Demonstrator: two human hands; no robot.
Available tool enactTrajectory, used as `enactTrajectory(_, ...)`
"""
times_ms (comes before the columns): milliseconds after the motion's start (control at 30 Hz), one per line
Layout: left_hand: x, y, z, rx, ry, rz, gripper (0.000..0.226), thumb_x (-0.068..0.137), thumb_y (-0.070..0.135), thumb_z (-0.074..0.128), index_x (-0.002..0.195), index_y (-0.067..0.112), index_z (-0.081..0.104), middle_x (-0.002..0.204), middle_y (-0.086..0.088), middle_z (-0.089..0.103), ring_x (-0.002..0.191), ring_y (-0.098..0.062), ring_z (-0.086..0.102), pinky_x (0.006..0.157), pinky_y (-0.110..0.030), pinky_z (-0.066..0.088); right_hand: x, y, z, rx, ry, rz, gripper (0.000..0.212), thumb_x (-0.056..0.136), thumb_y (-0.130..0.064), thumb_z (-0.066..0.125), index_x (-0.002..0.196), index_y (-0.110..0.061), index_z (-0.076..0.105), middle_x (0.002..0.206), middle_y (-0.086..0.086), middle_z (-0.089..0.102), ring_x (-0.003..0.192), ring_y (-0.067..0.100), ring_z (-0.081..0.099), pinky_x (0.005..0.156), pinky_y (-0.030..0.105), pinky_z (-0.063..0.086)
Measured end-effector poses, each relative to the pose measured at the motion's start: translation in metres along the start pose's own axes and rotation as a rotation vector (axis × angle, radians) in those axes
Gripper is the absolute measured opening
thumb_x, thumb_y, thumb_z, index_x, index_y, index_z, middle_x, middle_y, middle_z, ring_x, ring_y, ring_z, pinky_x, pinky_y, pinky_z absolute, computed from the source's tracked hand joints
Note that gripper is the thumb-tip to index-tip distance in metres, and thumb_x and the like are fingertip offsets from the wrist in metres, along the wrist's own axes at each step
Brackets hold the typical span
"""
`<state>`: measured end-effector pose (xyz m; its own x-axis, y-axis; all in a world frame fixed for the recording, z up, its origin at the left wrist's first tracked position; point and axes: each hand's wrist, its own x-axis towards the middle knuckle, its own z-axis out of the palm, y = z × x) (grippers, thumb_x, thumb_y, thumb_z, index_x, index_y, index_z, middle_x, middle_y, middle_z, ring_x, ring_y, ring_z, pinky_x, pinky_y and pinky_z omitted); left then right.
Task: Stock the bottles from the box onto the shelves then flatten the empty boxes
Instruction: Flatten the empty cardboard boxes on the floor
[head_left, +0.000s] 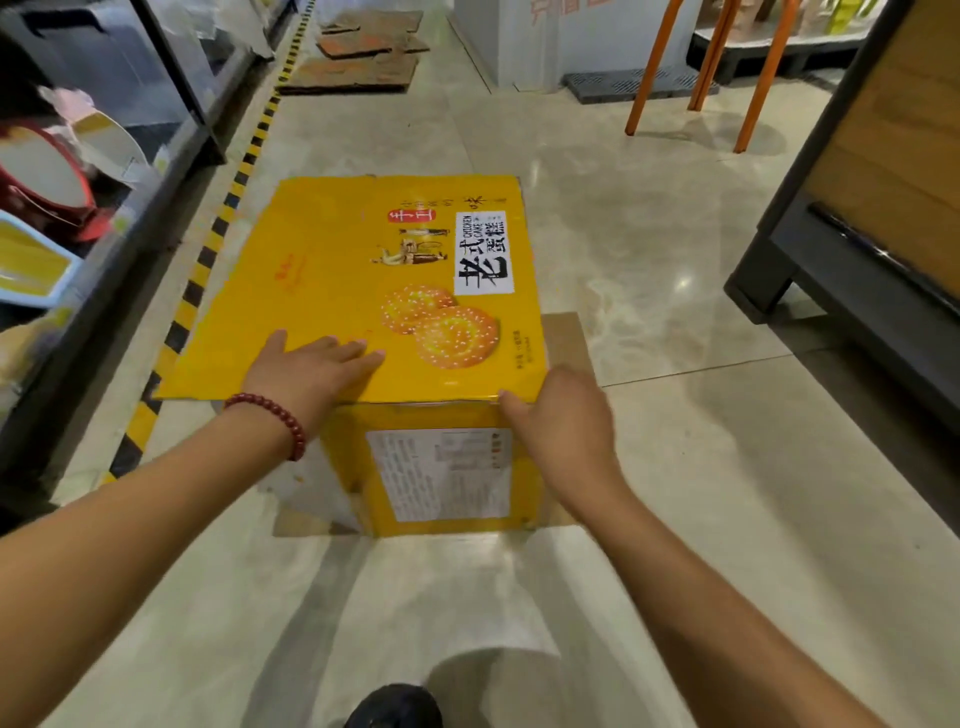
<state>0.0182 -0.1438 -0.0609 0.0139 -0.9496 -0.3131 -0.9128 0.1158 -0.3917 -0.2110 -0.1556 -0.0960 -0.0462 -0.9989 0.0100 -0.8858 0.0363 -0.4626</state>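
Pressing down on the yellow box (374, 291) was my way of getting it flat — it lay on the floor tiles (649, 249) in the aisle, just beside the striped hazard tape (208, 254) that ran along the shelf (104, 156) on the left. My left hand (311, 371) rested palm-down on the big top panel, fingers straight and spread, to hold it from springing up. My right hand (563, 421) gripped the near right corner with curled fingers — ready, I judged, to fold that edge. Up the aisle, other flattened cardboard (358, 67) already lay on the floor.
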Motion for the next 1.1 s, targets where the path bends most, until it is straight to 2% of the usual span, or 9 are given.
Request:
enactTrajectory(100,0.0,-0.019,0.005,-0.083,-0.085,-0.139,0.064,0.092,0.005,0.046,0.146,0.03,0.022,0.157,0.004,0.013,0.144,-0.018,0.018,0.111,-0.054,0.021,-0.033,-0.026,0.02,0.12,-0.076,-0.135,0.036,0.087,-0.044,0.056,0.097,-0.009,0.057,0.1,0.011,0.059,0.097,0.028,0.055,0.071,0.034,0.038)
enactTrajectory(200,-0.002,-0.018,-0.006,-0.236,-0.034,-0.135,0.029,0.084,0.008,0.054,0.102,0.029,0.06,0.122,-0.002,0.053,0.124,-0.025,0.046,0.102,-0.05,0.037,-0.051,-0.039,0.034,0.534,-0.385,-0.246,0.02,0.087,-0.026,0.063,0.097,-0.009,0.064,0.099,0.007,0.065,0.096,0.02,0.059,0.08,0.031,0.045)
enactTrajectory(300,-0.003,-0.006,-0.004,-0.502,0.171,-0.048,0.031,0.092,0.018,0.047,0.121,0.022,0.058,0.125,-0.006,0.059,0.111,-0.027,0.055,0.089,-0.043,0.049,-0.064,-0.032,0.048,0.679,-0.87,-0.285,0.045,0.091,-0.017,0.062,0.135,-0.015,0.051,0.136,-0.001,0.052,0.121,0.007,0.048,0.088,0.006,0.039)
enactTrajectory(500,-0.011,0.004,0.024,-0.507,0.181,0.081,0.058,0.095,0.04,0.044,0.147,0.023,0.026,0.156,0.0,0.018,0.145,-0.017,0.014,0.114,-0.033,0.021,-0.076,-0.016,0.085,0.807,-0.803,0.126,0.011,0.092,-0.034,0.058,0.085,-0.032,0.05,0.084,-0.014,0.053,0.083,0.006,0.053,0.067,0.018,0.04)
enactTrajectory(600,-0.014,0.0,0.032,-0.528,0.219,0.125,0.059,0.094,0.041,0.045,0.147,0.023,0.026,0.157,0.001,0.017,0.145,-0.016,0.01,0.115,-0.031,0.017,-0.082,-0.023,0.094,0.988,-0.952,0.287,0.049,0.094,-0.044,0.052,0.135,-0.022,0.041,0.131,-0.007,0.051,0.112,0.009,0.05,0.088,0.016,0.039)
enactTrajectory(667,-0.019,-0.003,0.035,-0.539,0.242,0.142,0.058,0.094,0.045,0.045,0.145,0.022,0.031,0.156,0.001,0.02,0.145,-0.016,0.013,0.114,-0.031,0.018,-0.083,-0.035,0.104,1.216,-0.984,0.413,0.048,0.094,-0.039,0.053,0.136,-0.018,0.042,0.126,-0.007,0.058,0.105,0.008,0.057,0.092,0.019,0.045)
enactTrajectory(900,-0.045,-0.015,0.041,-0.569,0.264,0.25,0.11,0.061,0.093,0.011,0.141,0.023,0.039,0.15,0.005,0.033,0.142,-0.012,0.022,0.11,-0.029,0.025,-0.089,-0.026,0.107,1.405,-0.265,0.592,0.023,0.086,-0.021,0.065,0.106,-0.01,0.062,0.101,0.01,0.07,0.092,0.025,0.067,0.069,0.029,0.054)
enactTrajectory(1000,-0.048,-0.017,0.034,-0.661,0.36,0.2,0.107,0.07,0.088,0.001,0.138,0.018,0.044,0.143,-0.001,0.046,0.136,-0.017,0.036,0.104,-0.03,0.033,-0.091,-0.022,0.068,1.42,0.048,0.271,0.025,0.088,-0.022,0.062,0.112,-0.022,0.055,0.106,-0.004,0.063,0.097,0.009,0.062,0.071,0.015,0.051)
enactTrajectory(1100,-0.053,-0.021,0.015,-0.846,0.626,0.068,0.092,0.083,0.076,0.005,0.139,0.014,0.043,0.143,-0.006,0.044,0.134,-0.02,0.038,0.106,-0.031,0.029,-0.084,-0.04,0.036,1.419,-0.012,-0.206,0.048,0.08,-0.044,0.054,0.127,-0.037,0.044,0.126,-0.02,0.054,0.118,-0.001,0.051,0.093,0.019,0.045)
